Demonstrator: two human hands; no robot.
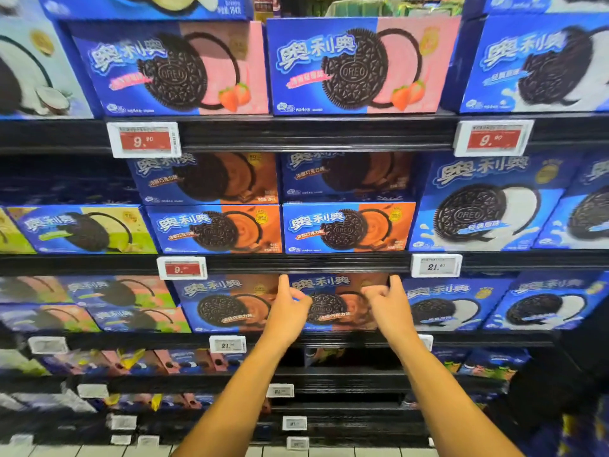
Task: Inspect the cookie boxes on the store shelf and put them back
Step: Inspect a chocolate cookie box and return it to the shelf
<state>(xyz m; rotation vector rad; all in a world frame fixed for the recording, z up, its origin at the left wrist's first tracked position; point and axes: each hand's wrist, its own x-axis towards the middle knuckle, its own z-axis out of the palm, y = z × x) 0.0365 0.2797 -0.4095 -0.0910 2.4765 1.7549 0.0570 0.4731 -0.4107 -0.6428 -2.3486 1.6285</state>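
A chocolate cookie box (333, 301) is seen standing upright at the front of the third shelf down, between a matching chocolate box (227, 303) on its left and a white-cream box (445, 305) on its right, with little or no gap visible on either side. The left hand (290, 305) is placed at the box's left edge, its forefinger raised along the upper corner and the other fingers curled over the front face; the right hand (384, 300) is set the same way at the right edge. Both hands are thus closed on the box, though whether it is being drawn out or pushed home cannot be told. The box's top edge lies just beneath the black shelf rail (309, 263) above, beside a price tag (182, 268) on the left. Trouble could come from the tight fit: if the box is tilted while it is moved, its upper edge may be caught under the rail, or the neighbouring boxes may be dragged forward and tipped off the ledge. The grip is taken only at the upper corners, so a slip is possible if the box proves heavier than expected. A further tag (228, 344) sits on the rail below, near the left forearm, and could be knocked.
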